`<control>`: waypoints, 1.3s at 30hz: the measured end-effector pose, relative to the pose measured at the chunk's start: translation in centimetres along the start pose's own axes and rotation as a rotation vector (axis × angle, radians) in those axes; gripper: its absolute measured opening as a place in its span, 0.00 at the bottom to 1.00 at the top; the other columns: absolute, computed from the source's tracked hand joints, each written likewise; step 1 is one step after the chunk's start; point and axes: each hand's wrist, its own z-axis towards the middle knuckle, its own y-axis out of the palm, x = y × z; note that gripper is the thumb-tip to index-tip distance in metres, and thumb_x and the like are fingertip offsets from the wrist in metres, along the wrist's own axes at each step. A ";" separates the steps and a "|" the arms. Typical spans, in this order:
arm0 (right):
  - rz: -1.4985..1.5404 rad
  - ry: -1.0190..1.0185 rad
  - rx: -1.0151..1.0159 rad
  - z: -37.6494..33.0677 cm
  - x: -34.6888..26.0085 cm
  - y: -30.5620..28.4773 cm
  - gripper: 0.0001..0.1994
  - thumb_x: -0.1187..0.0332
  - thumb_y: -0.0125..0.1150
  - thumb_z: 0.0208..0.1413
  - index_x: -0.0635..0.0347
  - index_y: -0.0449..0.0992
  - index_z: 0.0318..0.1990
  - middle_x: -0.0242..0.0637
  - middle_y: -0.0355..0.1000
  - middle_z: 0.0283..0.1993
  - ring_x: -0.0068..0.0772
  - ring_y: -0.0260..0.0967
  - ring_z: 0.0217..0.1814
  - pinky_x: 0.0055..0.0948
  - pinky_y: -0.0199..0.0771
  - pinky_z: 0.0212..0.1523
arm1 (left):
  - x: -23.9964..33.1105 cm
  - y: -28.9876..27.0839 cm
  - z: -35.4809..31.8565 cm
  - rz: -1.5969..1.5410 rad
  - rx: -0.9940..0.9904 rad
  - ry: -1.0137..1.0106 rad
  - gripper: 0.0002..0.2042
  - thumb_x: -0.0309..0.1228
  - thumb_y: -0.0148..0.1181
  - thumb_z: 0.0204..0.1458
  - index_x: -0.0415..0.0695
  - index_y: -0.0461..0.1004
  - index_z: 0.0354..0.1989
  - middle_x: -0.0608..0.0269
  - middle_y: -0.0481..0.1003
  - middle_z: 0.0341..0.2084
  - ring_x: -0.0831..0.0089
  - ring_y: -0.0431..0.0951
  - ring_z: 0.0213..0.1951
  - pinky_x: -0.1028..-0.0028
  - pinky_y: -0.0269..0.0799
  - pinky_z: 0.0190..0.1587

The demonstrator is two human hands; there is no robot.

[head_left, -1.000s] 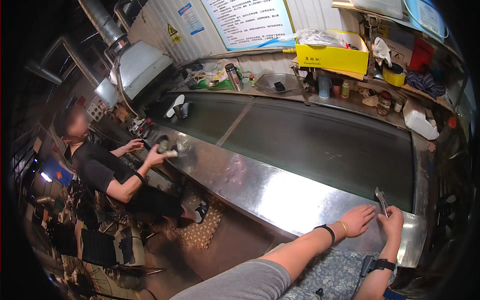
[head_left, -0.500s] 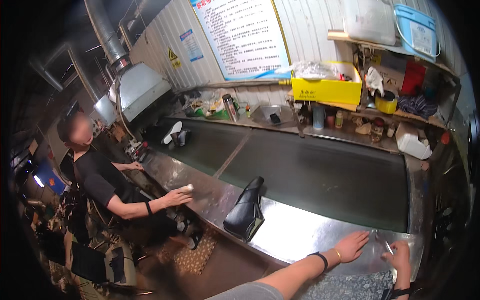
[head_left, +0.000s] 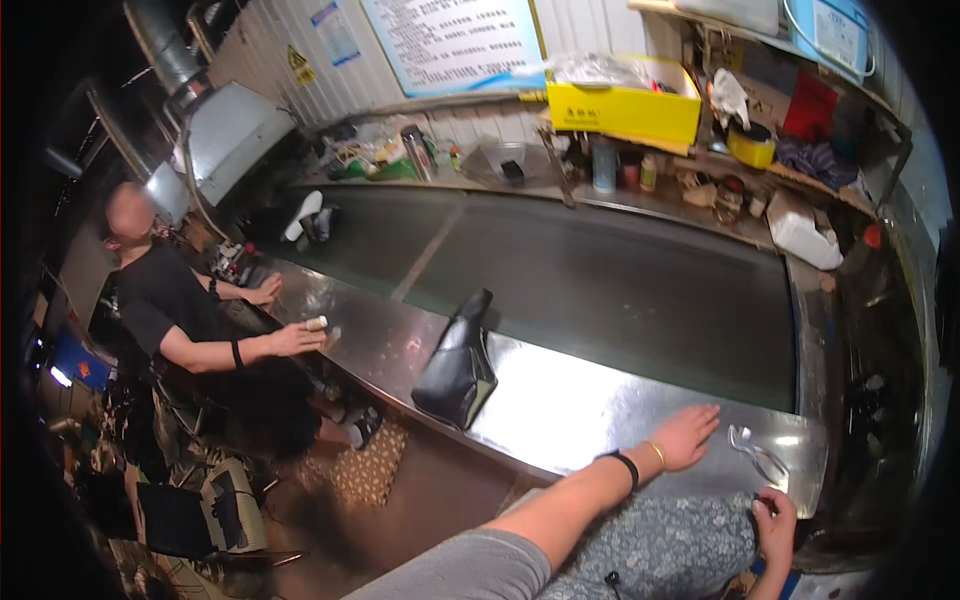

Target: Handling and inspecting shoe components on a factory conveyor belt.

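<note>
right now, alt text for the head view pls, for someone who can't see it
The left hand lies flat on a steel table beside a small clear object, while the right hand rests at the table's near edge. A black bag sits further left at the edge of a dark belt, and a seated person holds a small pale item.

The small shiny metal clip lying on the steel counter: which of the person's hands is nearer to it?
The left hand, though narrowly: it lies flat on the steel counter just left of the small shiny metal clip. The right hand is below it at the counter's edge.
</note>
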 end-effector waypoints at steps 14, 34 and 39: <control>-0.448 -0.474 0.436 -6.8 -3.4 9.8 0.06 0.68 0.62 0.50 0.61 0.76 0.29 0.41 0.76 0.35 0.46 0.72 0.44 0.44 0.62 0.56 | -0.5 -2.5 -7.6 -0.197 0.160 -0.146 0.22 0.31 0.61 0.51 0.37 0.71 0.55 0.42 0.63 0.62 0.46 0.62 0.64 0.57 0.60 0.66; -0.418 -0.522 0.508 -7.1 -3.5 9.8 0.04 0.69 0.64 0.50 0.59 0.78 0.29 0.38 0.78 0.33 0.43 0.74 0.42 0.41 0.65 0.54 | 0.6 -26.6 -23.3 0.349 -0.130 -0.705 0.53 0.50 0.72 0.38 0.42 0.49 0.71 0.42 0.70 0.57 0.46 0.73 0.56 0.62 0.66 0.60; -0.398 -0.569 0.517 -8.2 -3.3 9.6 0.04 0.69 0.63 0.51 0.59 0.79 0.30 0.37 0.78 0.35 0.42 0.74 0.43 0.42 0.65 0.55 | -0.6 -25.6 -26.3 0.047 -0.227 -0.841 0.61 0.50 0.73 0.37 0.43 0.35 0.74 0.36 0.75 0.48 0.46 0.78 0.49 0.63 0.71 0.55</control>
